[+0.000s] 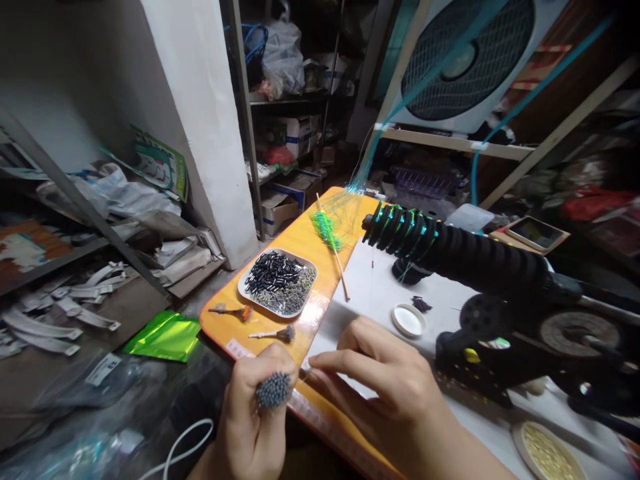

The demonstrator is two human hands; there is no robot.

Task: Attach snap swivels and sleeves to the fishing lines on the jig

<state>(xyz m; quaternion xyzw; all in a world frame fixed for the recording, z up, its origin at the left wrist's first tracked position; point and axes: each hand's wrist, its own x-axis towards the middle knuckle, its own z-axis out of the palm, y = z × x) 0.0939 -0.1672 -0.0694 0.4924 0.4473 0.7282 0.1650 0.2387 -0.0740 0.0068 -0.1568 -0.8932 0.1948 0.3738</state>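
Note:
My left hand [255, 407] is closed round a tight bundle of thin grey rods [273, 389], their ends facing up toward me. Beside it my right hand [380, 380] pinches something tiny and thin between thumb and forefinger, close to the left fingers; I cannot make out what it is. Beyond my hands, a white tray [242, 285] holds small shiny black tubes [273, 270] and small grey and yellowish pieces [287, 297]. Two small brush-like tools lie near the tray, one orange-tipped [245, 313] and one grey-tipped [286, 334].
A black ribbed cylinder [465, 250] on a machine juts over the table [295, 233] from the right. A stick [342, 273] with green threads lies across the tabletop. A small white lid [409, 321] and a dish of gold pieces [543, 457] sit right. A fan [465, 63] stands behind.

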